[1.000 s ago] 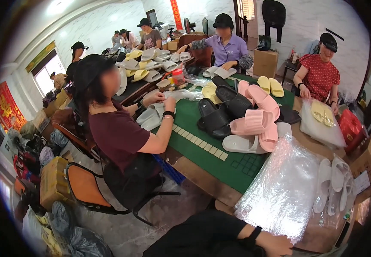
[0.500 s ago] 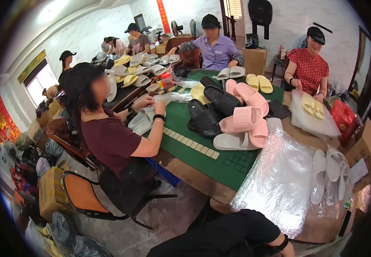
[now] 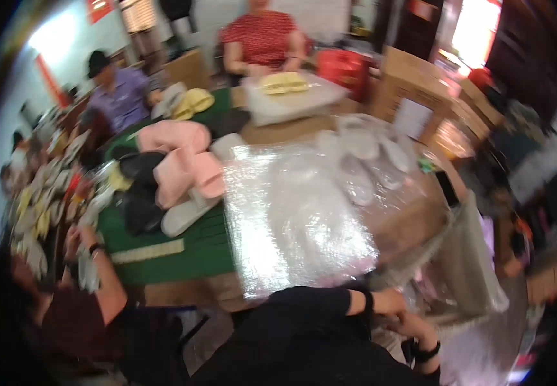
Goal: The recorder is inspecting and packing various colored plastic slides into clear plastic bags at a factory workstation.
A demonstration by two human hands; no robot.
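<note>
My left hand (image 3: pixel 389 302), with a black band at the wrist, reaches to the right past the table's near edge. Close against it is my right hand (image 3: pixel 415 325), its wrist also banded in black. Both are at the near side of an open pale sack (image 3: pixel 481 257), which has pinkish and clear stuff inside. Motion blur smears the fingers, so anything held is not clear. Left of the hands, a shiny stack of clear plastic bags (image 3: pixel 298 215) covers the near part of the table.
White slippers in clear plastic (image 3: pixel 356 177) and a dark phone (image 3: pixel 447 188) lie on the right. Pink slippers (image 3: pixel 175 138) and black slippers (image 3: pixel 142 209) are heaped on the green mat (image 3: pixel 163 270). A cardboard box (image 3: pixel 413 93) stands behind. Co-workers sit around the table.
The view has swung to the right, so the table and co-workers shift left. The sack and both my hands now show; before, only part of one hand showed at the lower edge.
</note>
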